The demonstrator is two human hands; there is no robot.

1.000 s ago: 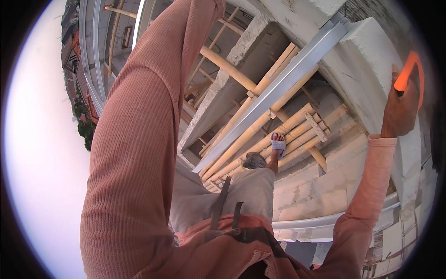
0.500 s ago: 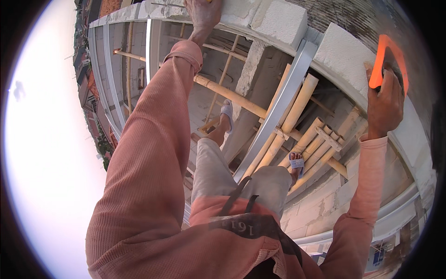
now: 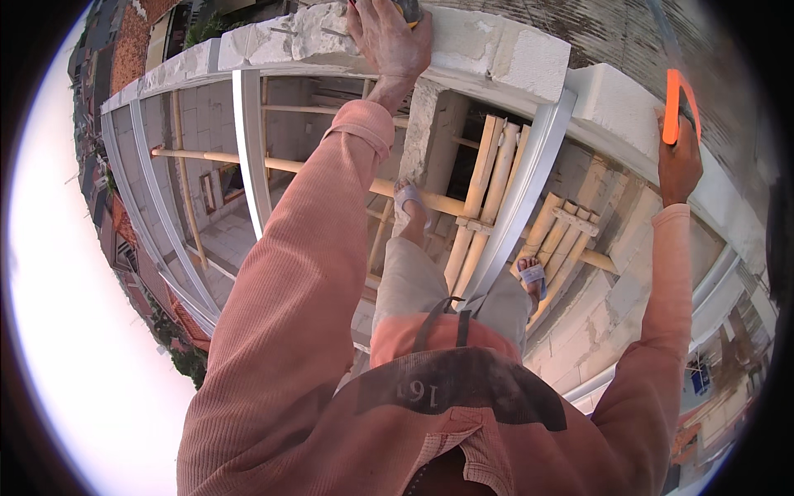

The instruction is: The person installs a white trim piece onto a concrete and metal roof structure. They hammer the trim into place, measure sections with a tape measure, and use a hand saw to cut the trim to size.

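Observation:
My left hand (image 3: 389, 41) reaches onto the top of the white block wall (image 3: 496, 50), its fingers round a yellow and black tool (image 3: 409, 12), mostly hidden and partly out of frame. My right hand (image 3: 678, 157) grips the orange handle (image 3: 672, 103) of a handsaw, whose blade (image 3: 662, 25) points away over the right-hand blocks (image 3: 612, 116). Below my hands, my left sandalled foot (image 3: 409, 207) is by a rough concrete beam (image 3: 422, 140), and my right sandalled foot (image 3: 531, 273) is on bamboo poles (image 3: 547, 223).
Silver metal channels (image 3: 533, 190) and crossing bamboo poles (image 3: 306, 165) span open drops to block-walled spaces below (image 3: 215, 223). A weathered sheet surface (image 3: 595, 25) lies beyond the wall. Tiled rooftops (image 3: 132, 45), greenery and sky fill the left rim.
My left hand has come into view and reached farther forward along the wall top. The saw in my right hand has moved forward. My view has shifted, showing both feet and more wall.

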